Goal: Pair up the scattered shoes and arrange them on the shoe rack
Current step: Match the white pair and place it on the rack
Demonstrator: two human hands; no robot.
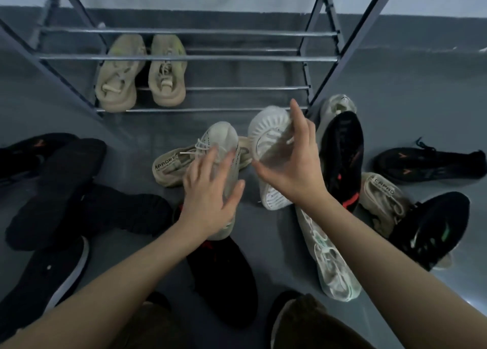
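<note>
A metal shoe rack [189, 58] stands ahead, with a beige pair [142, 71] on its lowest shelf at the left. My left hand [210, 187] grips a pale grey-white sneaker [225, 137] from above, toe pointing at the rack. My right hand [292, 161] holds a matching white sneaker [266, 127] turned on its side, ribbed sole showing. Both shoes hover just above the floor in front of the rack. A beige sneaker [171, 164] lies under the left one.
Black shoes [66, 190] are piled at the left, another black one [224, 269] lies by my knees. At the right lie a black shoe with red marks [342, 153], a white sneaker [329, 259], a beige one [382, 198] and more black shoes [432, 161]. The floor is grey.
</note>
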